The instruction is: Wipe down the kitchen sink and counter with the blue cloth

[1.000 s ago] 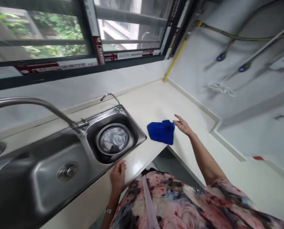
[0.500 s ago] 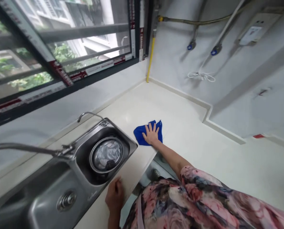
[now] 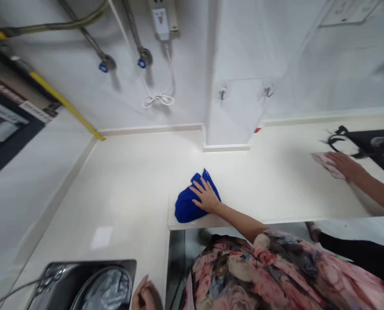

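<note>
My right hand [image 3: 205, 196] lies flat, fingers spread, pressing on a crumpled blue cloth [image 3: 187, 204] at the inner corner edge of the cream countertop [image 3: 127, 189]. My left hand [image 3: 145, 295] rests on the counter's front edge beside the steel sink [image 3: 82, 286], at the bottom of the view; its fingers look curled, with nothing visible in them.
Another person's hand [image 3: 345, 165] presses a pink cloth [image 3: 326, 162] on the counter at the right, beside a black gas hob [image 3: 374, 147]. Hoses with blue valves [image 3: 142, 63] and a white cord hang on the wall. A yellow pipe [image 3: 66, 103] runs down the corner.
The view has swung right, from the window and sink to the wall and hob. My right hand stays on the blue cloth, which now lies nearer the counter's inner corner edge.
</note>
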Available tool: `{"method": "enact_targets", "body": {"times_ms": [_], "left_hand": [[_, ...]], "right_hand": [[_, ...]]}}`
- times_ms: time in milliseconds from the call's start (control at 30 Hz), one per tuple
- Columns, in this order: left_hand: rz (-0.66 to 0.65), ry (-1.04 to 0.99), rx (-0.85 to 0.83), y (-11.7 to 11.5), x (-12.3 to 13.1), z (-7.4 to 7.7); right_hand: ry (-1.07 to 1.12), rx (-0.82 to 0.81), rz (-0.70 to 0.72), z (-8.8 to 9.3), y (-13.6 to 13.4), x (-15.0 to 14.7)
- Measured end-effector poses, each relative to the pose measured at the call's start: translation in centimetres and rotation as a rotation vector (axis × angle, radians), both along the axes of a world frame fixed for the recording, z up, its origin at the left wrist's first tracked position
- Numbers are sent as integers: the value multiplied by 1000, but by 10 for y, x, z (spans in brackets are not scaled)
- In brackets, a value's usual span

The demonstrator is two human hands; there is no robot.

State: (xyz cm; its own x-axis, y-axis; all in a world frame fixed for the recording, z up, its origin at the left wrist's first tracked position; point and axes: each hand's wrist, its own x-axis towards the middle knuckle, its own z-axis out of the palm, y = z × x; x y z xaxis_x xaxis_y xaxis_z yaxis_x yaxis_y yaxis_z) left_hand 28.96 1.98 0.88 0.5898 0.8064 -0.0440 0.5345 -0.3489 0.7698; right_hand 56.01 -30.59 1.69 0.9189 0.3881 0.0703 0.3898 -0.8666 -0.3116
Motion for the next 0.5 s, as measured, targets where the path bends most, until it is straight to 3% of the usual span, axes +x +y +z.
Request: {"method": "enact_targets", "body": {"times_ms": [100,200,267,367,433,500], "left_hand": [[-375,12,134,-6,71,13],[-543,-35,347,2,132,21],[-552,-49,460,14,167,25],[-413,11,531,38,207,28],[-315,150,497,49,226,29],[-218,272,451,53,237,26]], "right_hand": [[-47,-57,-202,-6,-69,-12],[-83,-121,-372,-7,-119,-25],[-84,-158,-452,-6,-134,-25],[-60,-202,-549,-7,-127,-10],[-50,-218,-529,-8,-108,7],[-56,-223,-420,-7,-86,27]]}}
